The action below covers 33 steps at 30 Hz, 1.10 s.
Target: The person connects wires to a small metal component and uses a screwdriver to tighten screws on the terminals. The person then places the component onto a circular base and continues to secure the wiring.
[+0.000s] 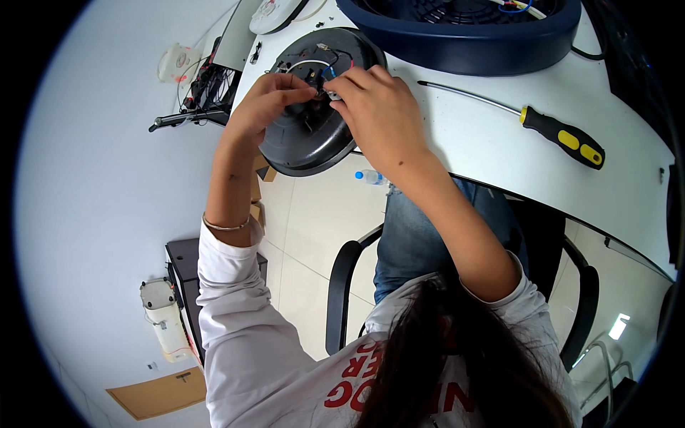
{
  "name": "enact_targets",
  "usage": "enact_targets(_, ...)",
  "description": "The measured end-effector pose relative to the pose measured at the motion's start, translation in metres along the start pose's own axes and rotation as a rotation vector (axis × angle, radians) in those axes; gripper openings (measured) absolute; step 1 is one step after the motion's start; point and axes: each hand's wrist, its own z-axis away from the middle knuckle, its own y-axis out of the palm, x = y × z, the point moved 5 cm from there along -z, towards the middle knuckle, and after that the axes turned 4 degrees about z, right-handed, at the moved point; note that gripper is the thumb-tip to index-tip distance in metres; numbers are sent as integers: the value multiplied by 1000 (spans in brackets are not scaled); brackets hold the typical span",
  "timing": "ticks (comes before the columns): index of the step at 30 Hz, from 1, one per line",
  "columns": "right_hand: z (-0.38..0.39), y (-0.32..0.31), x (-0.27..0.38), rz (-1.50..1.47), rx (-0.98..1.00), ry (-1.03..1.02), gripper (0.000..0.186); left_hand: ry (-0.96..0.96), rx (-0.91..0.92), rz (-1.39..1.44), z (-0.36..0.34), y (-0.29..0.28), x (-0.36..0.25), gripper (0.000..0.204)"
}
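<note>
A round black base with wiring on its upper face lies on the white table, its near edge jutting past the table's edge. My left hand and my right hand meet over its middle, fingertips pinched close together. Whatever small part lies between them is hidden by the fingers. Just beyond the fingertips, a white wire curves over the base, beside thin blue, red and black wires. A small connector sits at one wire's end.
To the right, a screwdriver with a black and yellow handle lies on the white table. A large dark blue round housing stands at the back. Small screws and a white round part are at the far left.
</note>
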Motion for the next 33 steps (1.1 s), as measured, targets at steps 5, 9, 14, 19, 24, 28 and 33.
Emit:
enact_targets(5, 1, 0, 1, 30, 0, -5, 16, 28, 10, 72, -1, 3, 2, 14)
enact_targets(9, 2, -2, -1, 17, -11, 13, 16, -16, -41, 61, -3, 2, 2, 14)
enact_targets(14, 1, -2, -4, -71, 17, 76, 16, -24, -69, 42, -2, 3, -1, 16)
enact_targets(19, 0, -2, -7, -161, -16, 173, 18, -56, -73, 20, -3, -2, -2, 18)
enact_targets(24, 1, -5, -8, -125, -21, 160, 18, -101, -66, 16, -5, -5, 2, 22)
enact_targets(28, 1, -7, -8, -110, -22, 161, 20, -43, -87, 72, -4, -3, 3, 26)
enact_targets(33, 3, -6, -7, -85, -14, 165, 22, -45, -38, 83, -4, -4, 3, 24)
